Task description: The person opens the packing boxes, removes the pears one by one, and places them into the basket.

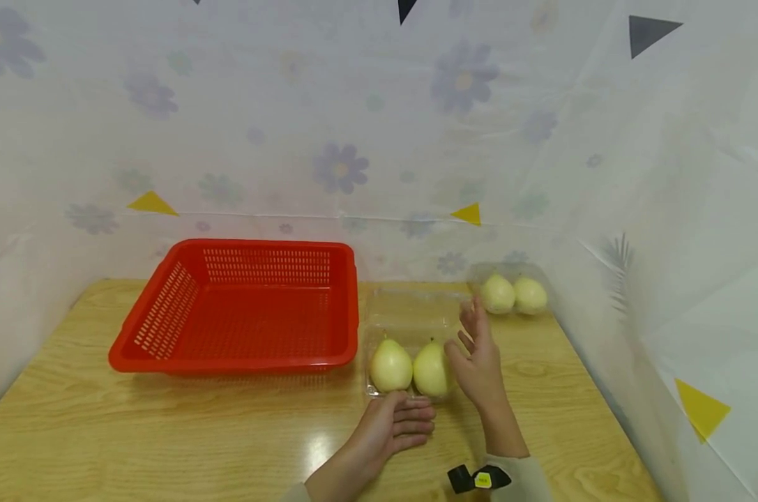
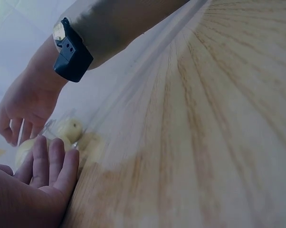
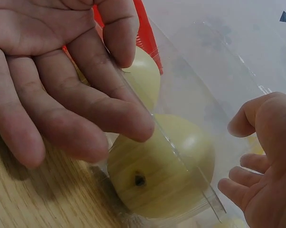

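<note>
Two pale yellow-green pears (image 1: 391, 365) sit side by side in a clear plastic clamshell box (image 1: 419, 307), its lid raised at the back. My left hand (image 1: 394, 425) is at the box's near edge, fingers extended to the right; contact with the box is unclear. Beside the right-hand pear is my right hand (image 1: 481, 362), fingers pointing away and thumb apart. In the right wrist view, one pear (image 3: 159, 171) shows its dark blossom end behind clear plastic, between the left hand (image 3: 62, 80) and right hand (image 3: 269, 156). Neither hand grips anything.
A red plastic basket (image 1: 259, 364) with slotted sides stands left of the box. At the table's back right corner is another clear box (image 1: 510, 272) with two pears. Patterned white sheeting (image 1: 391, 104) hangs behind and at both sides of the wooden table (image 1: 228, 432).
</note>
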The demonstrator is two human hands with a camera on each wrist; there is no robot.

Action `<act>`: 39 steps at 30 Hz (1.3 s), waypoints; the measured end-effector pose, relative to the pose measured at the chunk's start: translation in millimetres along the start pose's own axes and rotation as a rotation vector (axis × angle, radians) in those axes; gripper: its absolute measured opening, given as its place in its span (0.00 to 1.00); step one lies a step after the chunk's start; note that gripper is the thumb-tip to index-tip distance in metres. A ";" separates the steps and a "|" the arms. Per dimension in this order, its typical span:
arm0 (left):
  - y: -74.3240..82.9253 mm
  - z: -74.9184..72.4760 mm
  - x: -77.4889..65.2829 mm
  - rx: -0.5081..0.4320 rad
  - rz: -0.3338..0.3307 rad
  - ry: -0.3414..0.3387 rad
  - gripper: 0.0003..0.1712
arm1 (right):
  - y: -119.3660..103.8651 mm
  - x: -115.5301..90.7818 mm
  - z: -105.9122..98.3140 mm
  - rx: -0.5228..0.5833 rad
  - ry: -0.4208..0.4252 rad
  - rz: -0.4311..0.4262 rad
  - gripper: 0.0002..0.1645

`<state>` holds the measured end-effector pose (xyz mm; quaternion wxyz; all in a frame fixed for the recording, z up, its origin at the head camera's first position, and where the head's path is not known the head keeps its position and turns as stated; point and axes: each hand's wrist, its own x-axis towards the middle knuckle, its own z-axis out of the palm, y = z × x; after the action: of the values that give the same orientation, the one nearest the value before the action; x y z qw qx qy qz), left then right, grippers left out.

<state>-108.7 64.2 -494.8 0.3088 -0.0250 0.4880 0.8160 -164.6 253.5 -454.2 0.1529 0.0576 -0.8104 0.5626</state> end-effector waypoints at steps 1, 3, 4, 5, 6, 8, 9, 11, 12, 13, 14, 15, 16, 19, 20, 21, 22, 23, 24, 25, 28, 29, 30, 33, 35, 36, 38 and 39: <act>0.2 0.0 -0.2 0.000 0.000 0.000 0.27 | -0.1 -0.1 0.3 0.004 -0.005 0.007 0.53; 0.5 0.1 -0.5 0.001 -0.001 0.001 0.27 | -0.3 -0.4 0.7 0.016 -0.017 0.021 0.54; 0.6 0.1 -0.6 0.001 -0.001 0.002 0.27 | -0.7 -0.6 1.0 0.017 -0.023 0.027 0.54; 0.7 0.2 -0.4 0.001 -0.002 0.002 0.27 | -0.6 -0.4 1.1 0.018 -0.028 0.028 0.55; 0.7 0.2 -0.1 0.001 -0.003 0.003 0.27 | -0.9 -0.5 1.3 0.019 -0.033 0.030 0.54; 0.3 0.0 0.4 0.003 -0.004 0.003 0.27 | -1.1 -0.6 1.5 0.018 -0.047 0.042 0.54; 0.3 -0.1 0.5 0.003 -0.004 0.002 0.28 | -1.2 -0.5 1.7 0.020 -0.053 0.047 0.54; 0.3 -0.1 0.7 0.004 -0.004 0.001 0.28 | -0.9 -0.5 1.8 0.025 -0.068 0.053 0.53; 0.4 0.0 0.8 0.003 -0.003 0.000 0.28 | -0.7 -0.6 1.8 0.028 -0.075 0.056 0.52; 0.4 0.1 0.8 0.001 -0.002 -0.001 0.28 | 0.1 -0.6 1.7 0.031 -0.083 0.058 0.52; 0.5 0.2 0.9 -0.002 0.000 -0.002 0.28 | 1.0 -0.6 1.6 0.032 -0.091 0.057 0.52; 0.5 0.2 0.9 -0.003 0.000 -0.003 0.28 | 2.3 -0.7 1.5 0.031 -0.097 0.057 0.53; 0.5 0.2 1.0 -0.004 0.001 -0.003 0.28 | 3.7 -0.9 1.4 0.025 -0.104 0.055 0.53; 0.2 0.2 1.5 -0.007 0.003 -0.004 0.28 | 8.2 -1.3 1.2 0.005 -0.125 0.055 0.54; 0.2 0.1 1.5 -0.006 0.003 -0.004 0.28 | 9.5 -1.6 1.4 0.000 -0.133 0.055 0.54; 0.1 0.1 1.5 -0.006 0.002 -0.004 0.27 | 10.8 -1.5 1.7 0.003 -0.140 0.057 0.53; 0.2 0.1 1.4 -0.004 0.002 -0.003 0.27 | 12.0 -1.3 2.0 0.006 -0.146 0.060 0.53; 0.1 0.1 1.4 -0.002 0.000 -0.003 0.27 | 12.9 -1.2 2.4 0.013 -0.151 0.065 0.52; 0.1 0.0 1.2 0.000 -0.002 -0.003 0.28 | 13.6 -1.1 2.8 0.021 -0.156 0.070 0.51; 0.1 0.0 1.0 0.001 -0.005 -0.003 0.28 | 14.3 -0.9 3.2 0.031 -0.160 0.073 0.51; 0.1 -0.1 0.6 0.007 -0.009 0.001 0.28 | 15.4 -0.2 4.1 0.054 -0.169 0.098 0.50; 0.0 -0.2 0.5 0.008 -0.010 0.002 0.28 | 15.3 -0.3 4.3 0.057 -0.170 0.104 0.51; 0.0 -0.2 0.4 0.007 -0.011 0.002 0.28 | 15.2 -0.3 4.6 0.060 -0.172 0.109 0.51; -0.1 -0.7 0.8 0.005 -0.013 -0.004 0.27 | 14.8 -0.6 5.0 0.059 -0.176 0.127 0.52; 0.2 -1.2 1.0 0.003 -0.015 -0.013 0.28 | 14.6 -0.6 5.0 0.056 -0.167 0.136 0.53; 0.3 -1.3 1.0 0.001 -0.014 -0.018 0.28 | 14.3 -0.8 4.9 0.054 -0.164 0.138 0.52; 0.3 -2.0 1.1 0.000 -0.013 -0.027 0.28 | 14.2 -1.1 4.5 0.052 -0.155 0.145 0.52; 0.2 -2.2 1.1 -0.001 -0.012 -0.031 0.28 | 14.4 -1.2 4.3 0.055 -0.148 0.151 0.52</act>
<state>-110.2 62.9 -496.1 0.3211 -0.0151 0.4826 0.8147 -168.1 254.6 -468.8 0.0483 0.0419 -0.8059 0.5886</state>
